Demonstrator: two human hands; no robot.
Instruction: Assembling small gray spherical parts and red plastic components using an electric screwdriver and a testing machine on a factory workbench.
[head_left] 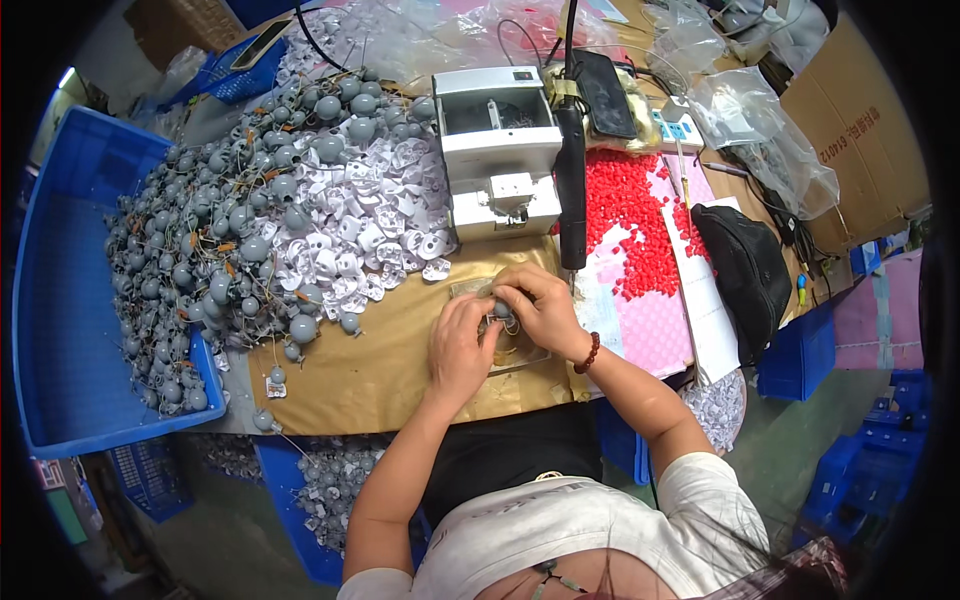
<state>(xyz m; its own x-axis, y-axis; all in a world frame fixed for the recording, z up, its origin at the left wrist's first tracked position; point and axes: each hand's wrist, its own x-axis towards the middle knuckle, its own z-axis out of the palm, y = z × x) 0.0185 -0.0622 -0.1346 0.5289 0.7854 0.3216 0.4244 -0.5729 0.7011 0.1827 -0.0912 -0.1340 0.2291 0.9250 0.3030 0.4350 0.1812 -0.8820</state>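
My left hand [462, 348] and my right hand [543, 308] meet over a small flat fixture [520, 358] near the table's front edge. Between their fingertips is a grey ball-shaped part [501, 309], pinched from both sides; what lies under it is mostly hidden by the fingers. A black electric screwdriver [571, 190] hangs upright just beyond my right hand, its bit pointing down. Behind my hands stands a white screw feeder [500, 165]. Left of it lie a heap of white plastic pieces [355, 225] and a larger heap of grey balls with wires [225, 245].
A blue bin [65, 310] tilts at the left, its contents spilling onto the brown-covered table [365, 385]. Small red pieces [640, 250] are spread at the right, beside a white strip [705, 320] and a black pouch [742, 275]. A phone [605, 95] and cardboard box [860, 130] stand farther back.
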